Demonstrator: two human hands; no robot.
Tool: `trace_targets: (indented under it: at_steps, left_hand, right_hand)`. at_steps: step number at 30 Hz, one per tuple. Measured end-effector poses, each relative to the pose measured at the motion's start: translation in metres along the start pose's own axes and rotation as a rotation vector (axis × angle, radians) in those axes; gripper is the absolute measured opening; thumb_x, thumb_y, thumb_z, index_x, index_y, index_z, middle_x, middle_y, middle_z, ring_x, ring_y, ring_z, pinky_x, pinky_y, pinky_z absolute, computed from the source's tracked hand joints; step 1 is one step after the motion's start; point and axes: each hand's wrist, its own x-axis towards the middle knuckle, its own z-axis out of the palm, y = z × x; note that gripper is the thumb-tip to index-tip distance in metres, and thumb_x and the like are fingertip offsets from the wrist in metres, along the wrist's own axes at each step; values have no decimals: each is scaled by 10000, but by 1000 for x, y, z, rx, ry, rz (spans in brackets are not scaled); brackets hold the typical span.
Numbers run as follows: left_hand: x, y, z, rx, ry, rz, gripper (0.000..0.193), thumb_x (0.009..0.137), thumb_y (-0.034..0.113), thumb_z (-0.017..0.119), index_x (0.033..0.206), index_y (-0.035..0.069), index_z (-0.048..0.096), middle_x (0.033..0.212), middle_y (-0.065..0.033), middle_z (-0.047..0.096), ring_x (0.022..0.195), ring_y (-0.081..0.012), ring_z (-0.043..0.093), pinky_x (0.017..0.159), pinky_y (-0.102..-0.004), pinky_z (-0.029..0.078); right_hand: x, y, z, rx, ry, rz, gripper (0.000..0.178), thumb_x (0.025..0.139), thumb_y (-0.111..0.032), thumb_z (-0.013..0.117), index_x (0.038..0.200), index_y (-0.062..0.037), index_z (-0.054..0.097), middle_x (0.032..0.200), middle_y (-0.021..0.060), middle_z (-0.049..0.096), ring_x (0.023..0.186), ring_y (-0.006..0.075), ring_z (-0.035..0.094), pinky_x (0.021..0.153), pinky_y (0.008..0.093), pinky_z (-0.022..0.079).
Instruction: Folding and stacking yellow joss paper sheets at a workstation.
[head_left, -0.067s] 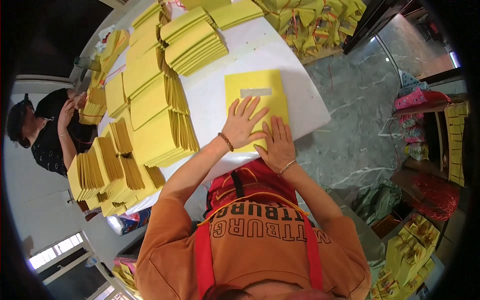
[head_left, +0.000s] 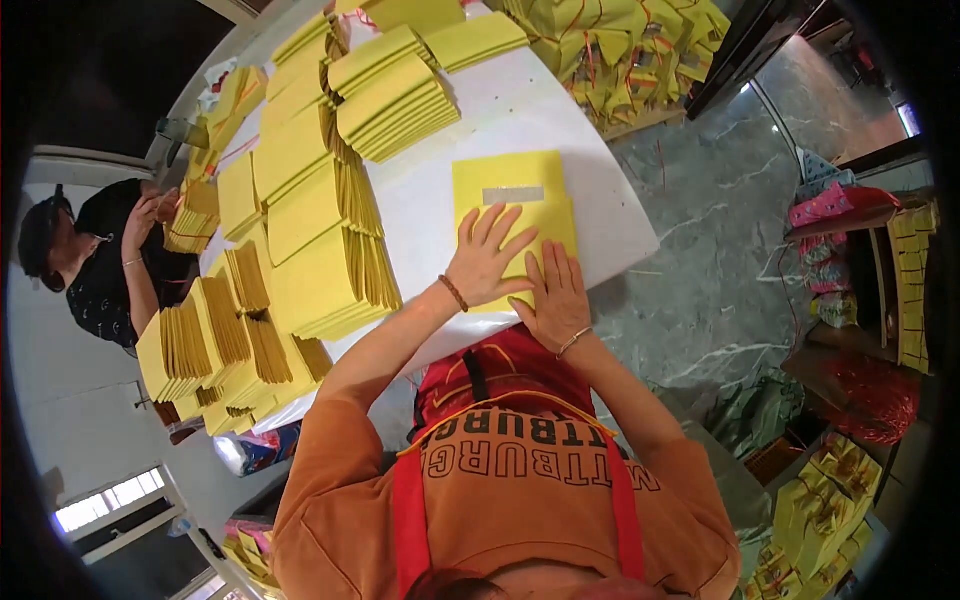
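Note:
A yellow paper sheet or packet (head_left: 515,172) with a silvery strip near its far end lies at the table's near right side. My left hand (head_left: 490,258) rests flat on its middle, fingers spread, just below the strip. At its near right edge lies my right hand (head_left: 557,300), fingers stretched out and palm down. The two thumbs come close together. Whether the yellow paper is one sheet or several layers I cannot tell. Left of my hands stand rows of folded yellow paper stacks (head_left: 310,285).
On the white table (head_left: 420,200), more stacks (head_left: 395,105) stand farther back. Across on the left, a co-worker (head_left: 110,260) handles a yellow bundle (head_left: 193,215). Tied yellow bundles (head_left: 640,50) are heaped at the far right; others (head_left: 825,510) lie at the lower right.
The whole view has shifted a little, so the table and paper appear slightly lower. My hands stay flat on the yellow paper in nearly the same pose.

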Motion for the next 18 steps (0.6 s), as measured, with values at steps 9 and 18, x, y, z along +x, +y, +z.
trace_targets:
  at_steps: [9, 18]
  left_hand:
    - [0, 8, -16, 124, -134, 252, 499, 744, 292, 613, 1151, 31, 494, 1020, -101, 509, 975, -245, 479, 792, -353, 402]
    - [26, 6, -35, -8, -55, 116, 399, 701, 66, 530, 1085, -43, 512, 888, -135, 532, 790, -268, 509, 705, -344, 442]
  right_hand:
    - [9, 48, -20, 983, -123, 254, 466, 841, -262, 531, 1238, -29, 459, 1284, 174, 450, 1276, 299, 319, 1051, 438, 206]
    - [21, 91, 5, 139, 255, 399, 352, 863, -277, 501, 1162, -95, 537, 1219, 76, 513, 1246, 246, 368, 1052, 476, 138]
